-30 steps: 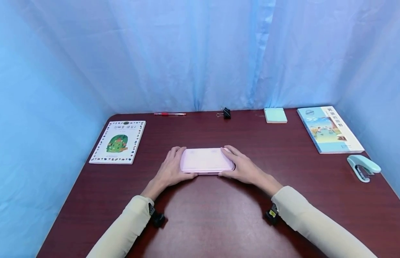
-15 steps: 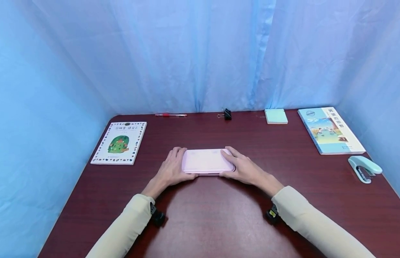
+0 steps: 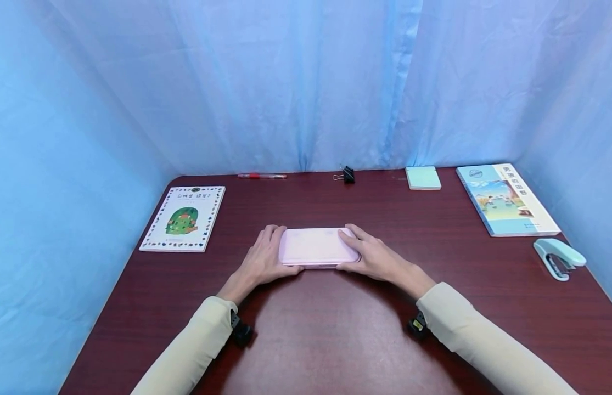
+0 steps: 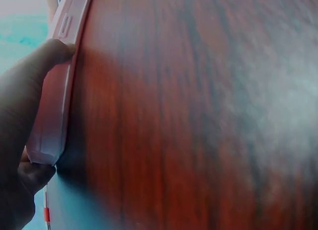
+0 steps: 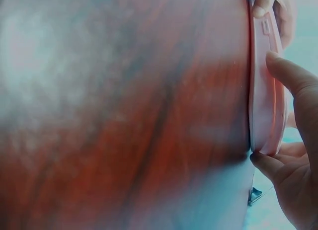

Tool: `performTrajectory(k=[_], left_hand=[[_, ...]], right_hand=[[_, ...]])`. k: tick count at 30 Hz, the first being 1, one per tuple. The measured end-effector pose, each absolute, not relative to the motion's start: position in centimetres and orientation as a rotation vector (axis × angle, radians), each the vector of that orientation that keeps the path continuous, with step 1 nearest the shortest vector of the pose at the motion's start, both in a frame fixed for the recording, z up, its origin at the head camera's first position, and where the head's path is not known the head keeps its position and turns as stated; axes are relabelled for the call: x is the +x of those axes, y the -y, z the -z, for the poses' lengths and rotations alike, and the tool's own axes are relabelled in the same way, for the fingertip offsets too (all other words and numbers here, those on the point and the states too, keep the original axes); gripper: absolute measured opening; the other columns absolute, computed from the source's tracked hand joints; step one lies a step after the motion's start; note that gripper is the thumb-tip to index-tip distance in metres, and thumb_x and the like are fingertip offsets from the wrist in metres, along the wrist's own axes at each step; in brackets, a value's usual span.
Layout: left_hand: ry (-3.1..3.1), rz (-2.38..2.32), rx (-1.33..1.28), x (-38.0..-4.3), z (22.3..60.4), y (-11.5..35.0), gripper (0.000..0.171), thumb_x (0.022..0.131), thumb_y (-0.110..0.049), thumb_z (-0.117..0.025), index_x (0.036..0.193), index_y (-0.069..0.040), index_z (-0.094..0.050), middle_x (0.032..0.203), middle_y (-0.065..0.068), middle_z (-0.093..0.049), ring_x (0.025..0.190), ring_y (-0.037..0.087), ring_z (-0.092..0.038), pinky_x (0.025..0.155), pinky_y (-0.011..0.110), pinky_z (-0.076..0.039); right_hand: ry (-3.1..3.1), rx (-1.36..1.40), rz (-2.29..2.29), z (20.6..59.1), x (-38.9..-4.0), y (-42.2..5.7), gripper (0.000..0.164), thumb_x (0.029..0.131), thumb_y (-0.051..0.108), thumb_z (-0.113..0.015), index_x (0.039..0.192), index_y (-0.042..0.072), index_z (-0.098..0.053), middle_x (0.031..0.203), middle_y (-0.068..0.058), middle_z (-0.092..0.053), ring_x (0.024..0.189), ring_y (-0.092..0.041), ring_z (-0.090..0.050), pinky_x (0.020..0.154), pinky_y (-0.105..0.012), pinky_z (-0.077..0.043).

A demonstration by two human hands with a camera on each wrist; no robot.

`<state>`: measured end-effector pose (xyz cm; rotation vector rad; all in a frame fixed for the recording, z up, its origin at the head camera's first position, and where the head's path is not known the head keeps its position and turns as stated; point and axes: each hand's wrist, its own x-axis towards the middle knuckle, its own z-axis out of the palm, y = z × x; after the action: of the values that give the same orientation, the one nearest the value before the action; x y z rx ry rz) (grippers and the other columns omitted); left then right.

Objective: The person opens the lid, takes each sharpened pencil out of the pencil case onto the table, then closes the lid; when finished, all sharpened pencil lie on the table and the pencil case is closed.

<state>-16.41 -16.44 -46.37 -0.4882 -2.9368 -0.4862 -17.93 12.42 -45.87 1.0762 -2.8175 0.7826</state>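
A pale pink pencil case (image 3: 319,247), flat and rounded at its corners, lies closed on the dark red table (image 3: 315,329). My left hand (image 3: 260,259) grips its left end, thumb along the near side and fingers round the far corner. At the right end my right hand (image 3: 375,257) holds it the same way, with one finger over the lid. The left wrist view shows the left thumb against the front wall of the case (image 4: 54,106). In the right wrist view, the right thumb touches that wall near a small clasp (image 5: 265,27). The inside of the case is hidden.
A white picture book (image 3: 182,219) lies at left. Along the back edge are a red pen (image 3: 262,176), a black binder clip (image 3: 348,175) and a light green sticky-note pad (image 3: 423,178). A blue book (image 3: 505,200) and mint stapler (image 3: 559,259) are at right. Blue curtains (image 3: 306,82) enclose the table.
The head view has shifted very slightly. Both hands keep their hold on the pencil case, which stays in the same place on the table.
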Motion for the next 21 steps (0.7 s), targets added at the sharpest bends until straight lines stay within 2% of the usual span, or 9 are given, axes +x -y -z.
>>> performTrajectory(k=[21], left_hand=[[2.925,0.452,-0.473,-16.42,46.57,16.30,0.097,0.056,-0.064,-0.069,0.130,-0.008,-0.041,0.121,0.009,-0.043,0.108,0.023,-0.043,0.080,0.040,-0.047]], right_hand=[[2.809,1.129,-0.730,45.70,-18.47,-12.50,0.076,0.079,0.049,-0.066,0.137,0.006,-0.043,0.138,-0.023,-0.037,0.116,-0.035,-0.049,0.092,-0.043,-0.042]])
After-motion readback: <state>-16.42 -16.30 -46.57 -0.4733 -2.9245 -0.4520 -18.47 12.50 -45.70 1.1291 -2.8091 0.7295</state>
